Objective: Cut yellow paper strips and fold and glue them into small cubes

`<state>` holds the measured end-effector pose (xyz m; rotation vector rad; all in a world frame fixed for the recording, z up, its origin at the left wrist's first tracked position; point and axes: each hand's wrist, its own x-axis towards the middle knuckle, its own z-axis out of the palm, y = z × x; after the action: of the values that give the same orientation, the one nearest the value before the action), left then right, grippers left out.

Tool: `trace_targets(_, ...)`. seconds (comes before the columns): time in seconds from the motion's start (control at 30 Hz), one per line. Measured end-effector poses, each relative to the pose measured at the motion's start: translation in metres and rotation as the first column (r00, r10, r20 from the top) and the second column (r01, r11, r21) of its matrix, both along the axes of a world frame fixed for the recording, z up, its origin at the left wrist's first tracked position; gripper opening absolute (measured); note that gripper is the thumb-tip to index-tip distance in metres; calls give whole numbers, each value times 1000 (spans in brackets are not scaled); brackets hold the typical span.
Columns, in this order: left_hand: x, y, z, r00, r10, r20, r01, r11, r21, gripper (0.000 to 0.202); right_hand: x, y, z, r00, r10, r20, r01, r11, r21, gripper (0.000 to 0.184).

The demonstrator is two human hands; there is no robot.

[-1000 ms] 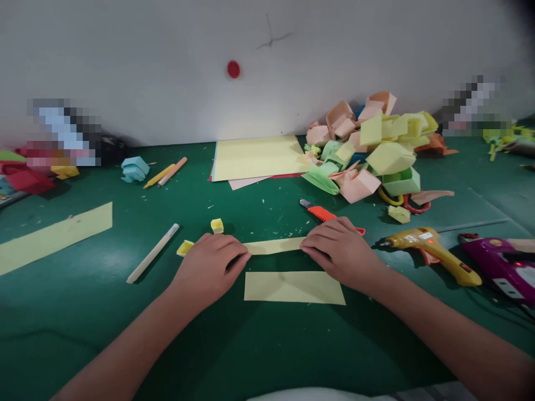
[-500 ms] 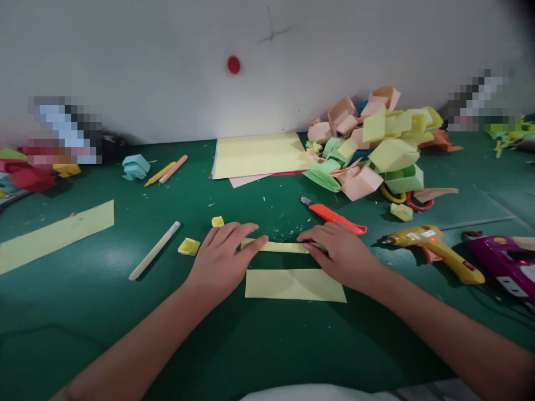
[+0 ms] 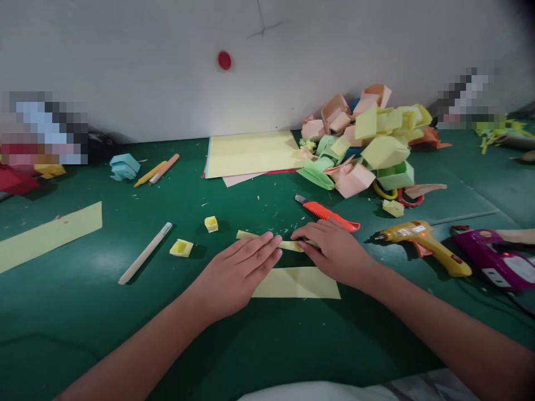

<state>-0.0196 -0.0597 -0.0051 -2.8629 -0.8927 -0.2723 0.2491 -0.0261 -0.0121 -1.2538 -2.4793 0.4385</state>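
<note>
A narrow, folded-looking pale yellow paper strip (image 3: 290, 245) lies across the table before me. My left hand (image 3: 236, 273) rests over its middle, fingers stretched out side by side and lying flat. At the strip's right end, my right hand (image 3: 338, 253) pinches it between thumb and fingers, which hide that end. Closer to me lies a wider yellow paper piece (image 3: 301, 283), partly under my left hand. Just beyond my right hand is a red utility knife (image 3: 328, 216), blade pointing left. Two small yellow paper boxes, one nearer (image 3: 181, 248) and one farther (image 3: 211, 224), sit left of the strip.
At right lie a yellow glue gun (image 3: 430, 242) and a purple power strip (image 3: 491, 259). Folded paper shapes (image 3: 384, 153) heap behind them. Yellow sheets (image 3: 251, 155) lie by the wall. Leftward are a pale stick (image 3: 145, 253), a long paper strip (image 3: 54, 236) and a blue paper shape (image 3: 124, 167).
My left hand has moved right along the strip and flattened onto it, uncovering its left end. My right hand keeps its pinch. The whole view has shifted slightly.
</note>
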Motion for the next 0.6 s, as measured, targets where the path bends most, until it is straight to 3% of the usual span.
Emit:
trace_targets(0.13, 2, 3, -4, 999, 32, -2, -32, 998, -55, 45, -1, 0, -1, 1000, -18, -7, 19, 1000, 14, 20)
trace_targets(0.6, 7, -10, -7, 982, 180, -63, -187, 971, -146, 54, -4, -2, -2, 997, -73, -31, 74, 996, 54, 26)
